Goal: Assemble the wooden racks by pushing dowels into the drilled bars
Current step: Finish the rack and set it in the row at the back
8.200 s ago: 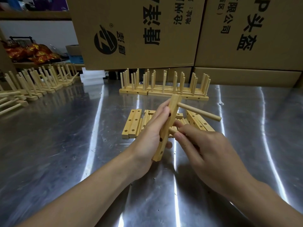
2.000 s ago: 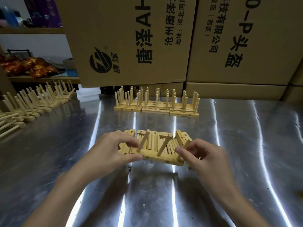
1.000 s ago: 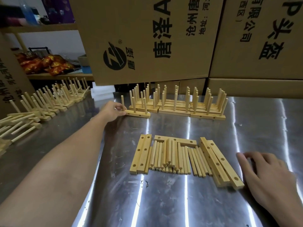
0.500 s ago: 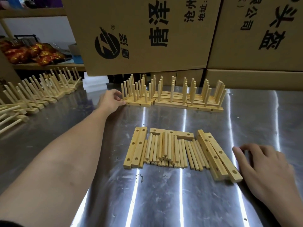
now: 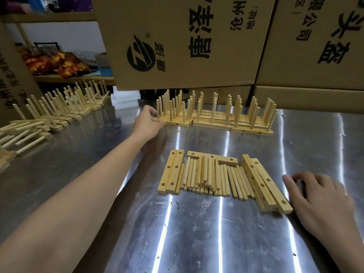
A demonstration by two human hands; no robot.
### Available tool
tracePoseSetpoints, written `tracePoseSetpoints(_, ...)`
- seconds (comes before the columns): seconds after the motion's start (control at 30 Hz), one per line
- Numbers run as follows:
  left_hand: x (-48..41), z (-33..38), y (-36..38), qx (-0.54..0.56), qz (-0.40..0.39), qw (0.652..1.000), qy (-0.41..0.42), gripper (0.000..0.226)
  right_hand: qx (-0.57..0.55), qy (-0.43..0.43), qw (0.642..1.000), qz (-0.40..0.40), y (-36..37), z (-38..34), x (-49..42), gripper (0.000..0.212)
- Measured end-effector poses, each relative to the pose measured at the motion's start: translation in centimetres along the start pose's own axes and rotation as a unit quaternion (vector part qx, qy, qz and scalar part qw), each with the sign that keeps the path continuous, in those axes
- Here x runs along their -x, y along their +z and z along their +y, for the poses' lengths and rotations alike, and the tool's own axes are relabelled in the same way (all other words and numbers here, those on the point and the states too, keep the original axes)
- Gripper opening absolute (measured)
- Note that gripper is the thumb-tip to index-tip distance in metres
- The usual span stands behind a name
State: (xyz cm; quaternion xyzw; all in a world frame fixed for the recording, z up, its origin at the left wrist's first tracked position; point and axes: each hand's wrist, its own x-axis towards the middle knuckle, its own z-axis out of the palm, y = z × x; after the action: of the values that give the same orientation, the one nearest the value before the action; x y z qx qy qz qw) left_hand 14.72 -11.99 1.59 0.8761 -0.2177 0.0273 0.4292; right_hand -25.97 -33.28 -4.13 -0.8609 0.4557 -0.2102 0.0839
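The person's left hand (image 5: 148,123) reaches far over the shiny grey metal table (image 5: 197,233) to a row of finished light-wood racks with upright pegs (image 5: 214,119). The row stands at the back, under big brown cardboard boxes with black print (image 5: 187,36). The fingers are bent a little and touch the left end of the nearest rack, with the thumb by the first peg. One cannot tell if they pinch it or only press on it. The right hand (image 5: 323,198) lies low on the table at the right, fingers softly curved and a bit apart, tips on the metal, holding nothing. Just beside it lie flat light-wood bars with drilled holes (image 5: 264,184). A pile of loose round wooden dowels (image 5: 206,178) lies in the middle of the table, between those bars and two more drilled bars (image 5: 172,172) on the left. One single bar (image 5: 211,159) lies across behind the pile. More racks (image 5: 65,109) stand at the far left.
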Motion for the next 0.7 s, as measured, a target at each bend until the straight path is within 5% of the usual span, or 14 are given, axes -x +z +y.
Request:
tracePoseSetpoints(0.17, 11.6, 0.7, -2.0, 0.015, -0.108, 0.991, 0.081, 0.015, -0.006, -0.002, 1.000, -0.005, -0.8, -0.7, 0.0, 0.060)
tracePoseSetpoints(0.4, 19.2, -0.5, -3.4, -0.031, 0.047, 0.988, 0.145, 0.018, 0.021, -0.027, 0.999, -0.027, -1.1, -0.5, 0.1, 0.066)
tracePoseSetpoints(0.7, 19.0, -0.5, -3.1, -0.151, 0.009, 0.968, 0.201, 0.022, 0.048, -0.046, 0.998, -0.019, -0.7, 0.2, -0.3, 0.052)
